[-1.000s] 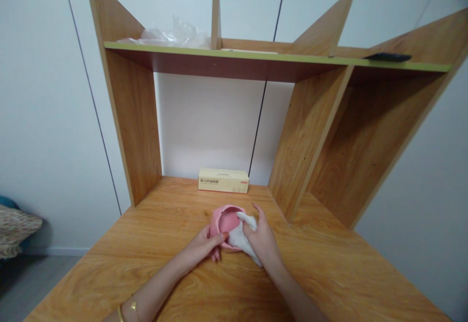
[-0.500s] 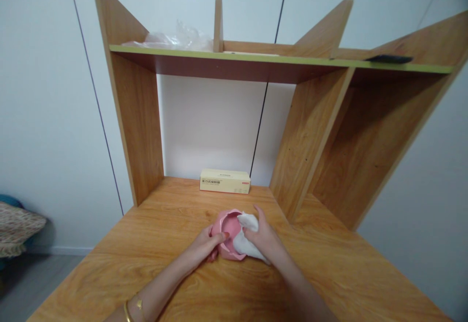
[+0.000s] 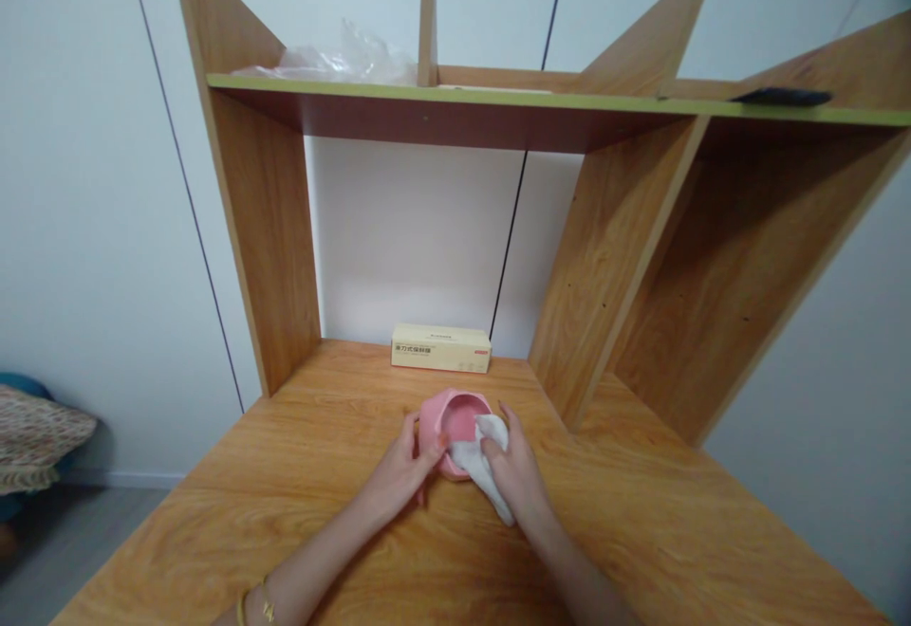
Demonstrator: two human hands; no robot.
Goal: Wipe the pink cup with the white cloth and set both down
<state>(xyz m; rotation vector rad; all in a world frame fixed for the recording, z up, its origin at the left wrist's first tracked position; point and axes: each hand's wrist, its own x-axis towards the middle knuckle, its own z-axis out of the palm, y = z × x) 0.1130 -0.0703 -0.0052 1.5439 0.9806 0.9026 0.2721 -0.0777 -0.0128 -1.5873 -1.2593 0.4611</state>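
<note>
From my remote post, biggest first. Wooden shelf unit (image 3: 455,119) fills the upper frame, its board edged yellow-green. Below, wood-grain desk (image 3: 641,531) spreads across the lower half. Clear plastic bag (image 3: 348,62), crumpled, on the shelf, upper left. Pale yellow carton (image 3: 441,349), dark print on its front, at the desk's back edge, just under frame centre.

Pink bowl (image 3: 436,414) lower centre, in front of the carton. Wavy, petal-like rim; plain pink inside; opening tipped toward my camera. Whether its base touches the desk, I cannot tell.

My left hand (image 3: 402,469) grips the bowl's left side, fingers curled round the outer wall, thumb at the near rim. My right hand (image 3: 518,474) has its fingers closed on a white cloth (image 3: 484,474), one finger sticking up; the cloth bunches over the bowl's right rim, loose tail trailing below.
</note>
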